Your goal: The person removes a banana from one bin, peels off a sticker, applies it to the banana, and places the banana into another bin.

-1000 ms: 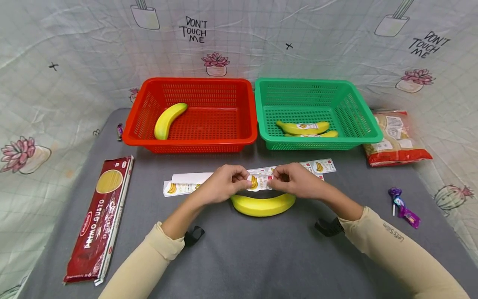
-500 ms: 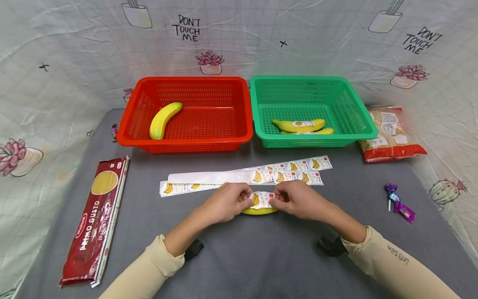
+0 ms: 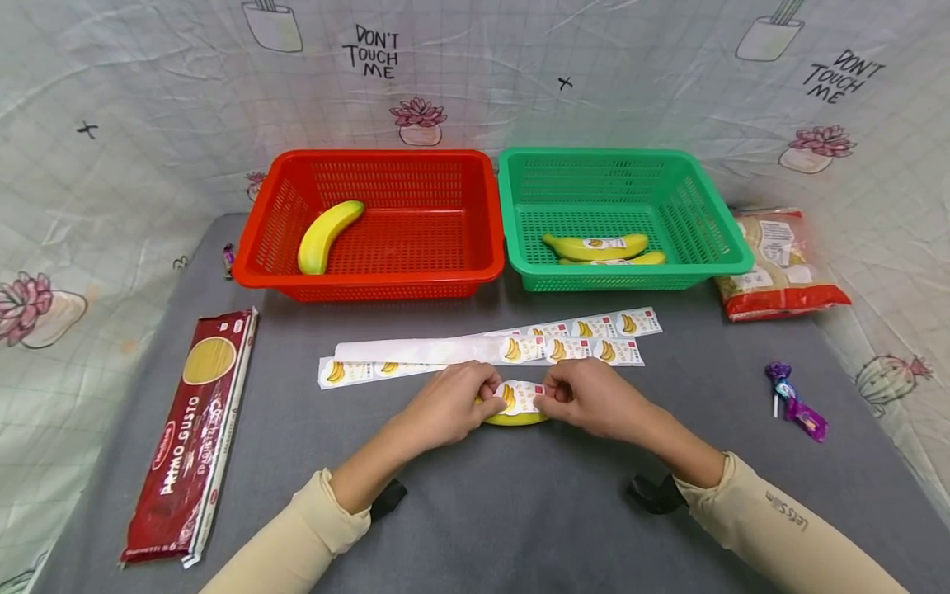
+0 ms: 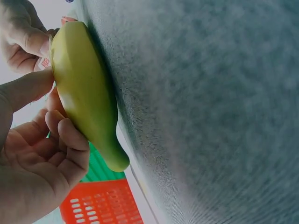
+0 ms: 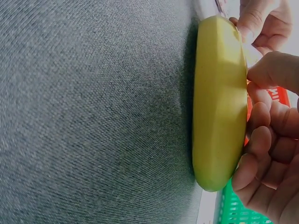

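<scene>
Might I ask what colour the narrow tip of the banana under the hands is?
The tip is green, best seen in the left wrist view.

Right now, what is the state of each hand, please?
Left hand: closed, holding the left end of the printed sticker.
Right hand: closed, holding the right end of the same sticker, above the banana.

The left hand (image 3: 449,402) and right hand (image 3: 597,398) block the middle of the counter (image 3: 519,520), close about the banana (image 3: 517,419). Toward the near edge, room to pass lies between the sleeves (image 3: 787,520), and toward the left edge between one sleeve and the spaghetti packet (image 3: 189,437). A red basket (image 3: 371,281) and green basket (image 3: 638,270) bar the far edge; a bag (image 3: 787,280) lies by the far right corner.
</scene>
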`<state>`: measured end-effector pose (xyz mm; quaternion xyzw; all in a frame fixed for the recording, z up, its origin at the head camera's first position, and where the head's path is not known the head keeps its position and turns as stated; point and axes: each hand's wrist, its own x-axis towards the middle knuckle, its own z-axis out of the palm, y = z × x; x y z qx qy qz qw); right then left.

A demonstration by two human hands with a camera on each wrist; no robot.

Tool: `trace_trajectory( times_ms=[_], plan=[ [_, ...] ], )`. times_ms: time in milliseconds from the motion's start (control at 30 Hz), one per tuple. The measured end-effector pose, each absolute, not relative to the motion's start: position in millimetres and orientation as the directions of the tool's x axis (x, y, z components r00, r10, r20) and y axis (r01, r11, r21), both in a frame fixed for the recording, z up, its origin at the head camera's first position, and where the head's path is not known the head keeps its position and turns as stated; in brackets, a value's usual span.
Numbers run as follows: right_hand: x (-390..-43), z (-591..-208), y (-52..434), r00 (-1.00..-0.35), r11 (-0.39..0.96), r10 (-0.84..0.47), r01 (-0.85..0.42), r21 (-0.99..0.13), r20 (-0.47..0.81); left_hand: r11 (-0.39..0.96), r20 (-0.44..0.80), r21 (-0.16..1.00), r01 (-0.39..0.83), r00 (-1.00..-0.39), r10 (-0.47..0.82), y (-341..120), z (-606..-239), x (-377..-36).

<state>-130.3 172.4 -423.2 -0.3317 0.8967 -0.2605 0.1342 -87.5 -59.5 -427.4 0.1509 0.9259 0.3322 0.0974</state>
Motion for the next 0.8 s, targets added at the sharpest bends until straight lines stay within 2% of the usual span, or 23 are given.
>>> trace_trajectory(
  times_ms=[167, 367, 800],
  plan=[
    [-129.0, -424.2, 173.2, -0.742, 0.643, -0.667, -0.523, -0.56, -0.072, 0.759, -0.072, 0.617, 0.21, -0.945, 0.32, -59.5, -429.0, -82.1],
    [-128.1, -424.2, 174.0, -0.741, 0.645, -0.668, -0.53, -0.551, -0.069, 0.787, 0.011, 0.569, 0.238, -0.959, 0.282, -58.6, -431.5, -72.5],
    [-127.4, -425.6, 175.1, -0.733, 0.621, -0.679, -0.551, -0.558, -0.032, 0.755, 0.033, 0.576, 0.314, -0.932, 0.362, -59.6, -432.1, -71.4]
  ],
)
